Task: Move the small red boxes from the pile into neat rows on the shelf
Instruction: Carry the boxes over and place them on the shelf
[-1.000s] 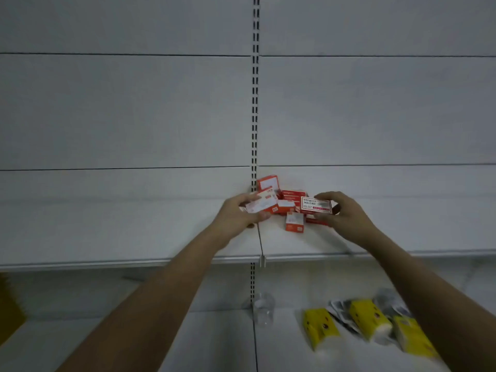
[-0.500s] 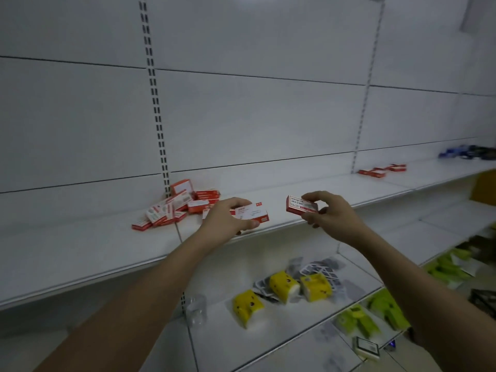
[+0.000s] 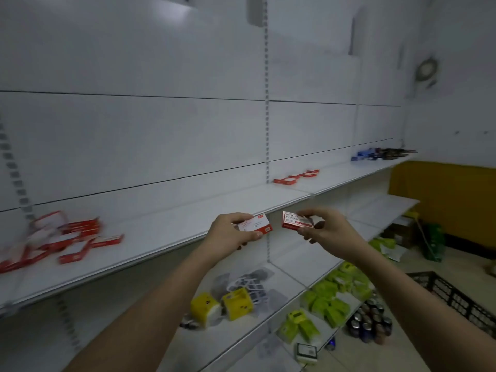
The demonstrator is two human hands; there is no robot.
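A blurred pile of small red boxes lies at the left of the white shelf. My left hand grips one red and white box in front of the shelf's front edge. Just to its right, my right hand pinches a second red box between thumb and fingers. Both held boxes hang in the air, close together but apart. Farther right on the same shelf lies a short row of red boxes.
Lower shelves hold yellow packs, grey packets and green packs. Cans stand on the floor beside a black crate. Dark and blue items lie at the shelf's far right end.
The view has swung right, so the pile now sits far left. Both hands have carried their boxes away from the pile, rightward along the shelf.
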